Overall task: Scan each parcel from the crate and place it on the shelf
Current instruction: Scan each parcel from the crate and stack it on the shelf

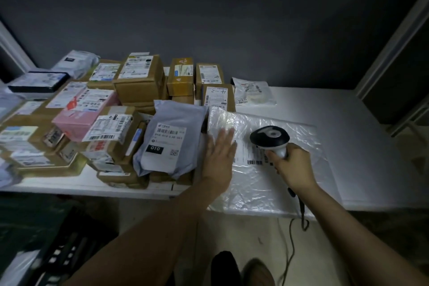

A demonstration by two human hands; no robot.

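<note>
Flattening the clear plastic parcel with straight fingers, the left hand steadies its label for the scanner, gripped by the right hand. Parcel lies on the white shelf, just beside a grey mailer; stacked cardboard boxes crowd the left.
</note>
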